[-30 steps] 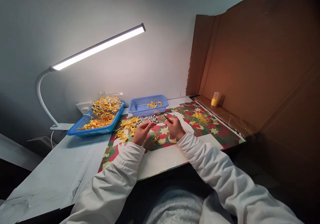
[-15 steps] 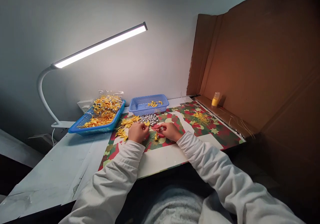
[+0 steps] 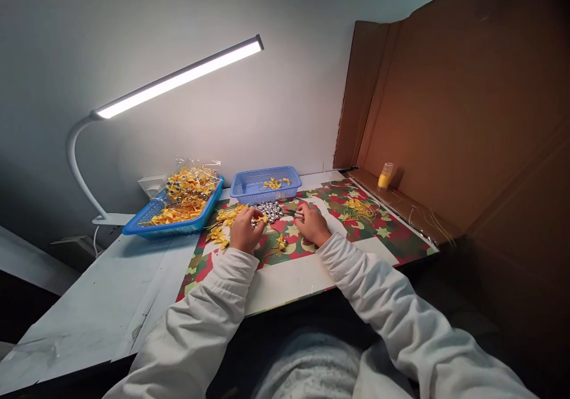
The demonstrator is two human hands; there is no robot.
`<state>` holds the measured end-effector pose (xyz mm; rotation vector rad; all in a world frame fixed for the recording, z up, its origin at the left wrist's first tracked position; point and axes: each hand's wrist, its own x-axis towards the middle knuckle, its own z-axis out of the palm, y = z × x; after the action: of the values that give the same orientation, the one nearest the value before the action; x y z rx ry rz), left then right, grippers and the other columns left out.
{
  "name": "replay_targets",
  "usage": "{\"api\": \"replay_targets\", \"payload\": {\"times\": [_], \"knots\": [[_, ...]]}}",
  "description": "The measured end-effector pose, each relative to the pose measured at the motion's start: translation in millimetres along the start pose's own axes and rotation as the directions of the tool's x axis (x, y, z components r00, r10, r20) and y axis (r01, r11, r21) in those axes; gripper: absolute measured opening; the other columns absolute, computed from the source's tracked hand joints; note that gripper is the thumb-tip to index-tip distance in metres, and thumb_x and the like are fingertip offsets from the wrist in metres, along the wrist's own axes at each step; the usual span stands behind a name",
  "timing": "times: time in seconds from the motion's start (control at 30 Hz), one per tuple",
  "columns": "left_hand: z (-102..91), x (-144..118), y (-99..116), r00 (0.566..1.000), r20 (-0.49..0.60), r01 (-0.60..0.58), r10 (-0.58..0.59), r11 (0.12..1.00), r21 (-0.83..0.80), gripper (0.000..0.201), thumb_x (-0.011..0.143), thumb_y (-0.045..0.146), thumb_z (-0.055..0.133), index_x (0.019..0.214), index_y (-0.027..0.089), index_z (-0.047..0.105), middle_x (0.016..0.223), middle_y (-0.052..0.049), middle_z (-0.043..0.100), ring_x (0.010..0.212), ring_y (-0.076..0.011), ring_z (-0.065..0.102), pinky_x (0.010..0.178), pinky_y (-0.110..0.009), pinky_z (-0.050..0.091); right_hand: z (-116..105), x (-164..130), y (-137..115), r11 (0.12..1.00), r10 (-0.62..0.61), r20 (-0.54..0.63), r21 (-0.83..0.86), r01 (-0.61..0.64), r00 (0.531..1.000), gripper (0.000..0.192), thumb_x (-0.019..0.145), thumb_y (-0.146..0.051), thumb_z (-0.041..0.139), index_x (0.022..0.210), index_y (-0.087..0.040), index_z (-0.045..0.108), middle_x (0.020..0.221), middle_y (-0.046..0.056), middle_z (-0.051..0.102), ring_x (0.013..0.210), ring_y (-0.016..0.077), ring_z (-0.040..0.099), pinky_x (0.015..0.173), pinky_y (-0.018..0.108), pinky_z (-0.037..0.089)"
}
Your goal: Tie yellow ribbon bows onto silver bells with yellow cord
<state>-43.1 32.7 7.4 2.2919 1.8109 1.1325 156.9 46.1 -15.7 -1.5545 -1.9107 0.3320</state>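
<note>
My left hand is closed, pinching a small yellow ribbon bow between thumb and fingers. To its right, my right hand grips what looks like a pair of tweezers, their tips pointing left. A pile of silver jingle bells lies just beyond both hands. Loose yellow bows are heaped beside and behind my left hand. Between the hands and nearer to me, one yellow bow with a silver bell rests on the camouflage-patterned mat; a thin cord runs up from it.
A blue basket full of yellow bows and bells stands at left. Behind the bells sits a paler blue basket with a few bows. Yellow cords lie at right, near a small yellow-filled bottle. A lamp arches overhead; cardboard walls the right.
My right hand has drawn away from my left, moving right and slightly forward with the tool. The gap between the hands is wider, and the bow with the bell shows more fully.
</note>
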Motion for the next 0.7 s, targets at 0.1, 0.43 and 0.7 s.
{"api": "replay_targets", "payload": {"times": [0.1,0.43,0.7], "knots": [[0.3,0,-1,1.000,-0.008,-0.005,0.005,1.000,-0.031,0.007,0.074,0.023,0.051,0.072,0.020,0.057,0.079,-0.005,0.060,0.081,-0.0221,0.057,0.077,-0.033,0.042,-5,-1,4,0.993,0.023,-0.026,-0.118,-0.026,0.999,0.022,0.076,-0.015,0.055,0.097,-0.014,0.064,0.098,0.016,0.063,0.099,0.0305,0.054,0.080,0.040,0.040],[6.7,-2,-6,0.996,0.083,0.034,-0.024,0.991,-0.127,0.014,0.075,0.032,0.056,0.069,0.020,0.060,0.068,-0.003,0.063,0.067,-0.0187,0.058,0.064,-0.029,0.041,-1,-20,-22,0.827,-0.553,0.177,-0.009,0.563,0.814,0.015,0.070,-0.027,0.068,0.084,-0.023,0.068,0.107,0.003,0.062,0.103,0.0211,0.049,0.093,0.036,0.031],[9.4,-7,-6,0.979,0.204,0.032,0.022,0.966,-0.257,0.026,0.074,0.042,0.058,0.082,0.019,0.064,0.055,0.002,0.062,0.051,-0.0143,0.056,0.052,-0.024,0.040,10,-22,-21,0.834,-0.552,0.138,0.094,0.544,0.822,0.005,0.077,-0.019,0.063,0.074,-0.018,0.067,0.092,0.006,0.067,0.096,0.0227,0.051,0.088,0.040,0.029]]}}
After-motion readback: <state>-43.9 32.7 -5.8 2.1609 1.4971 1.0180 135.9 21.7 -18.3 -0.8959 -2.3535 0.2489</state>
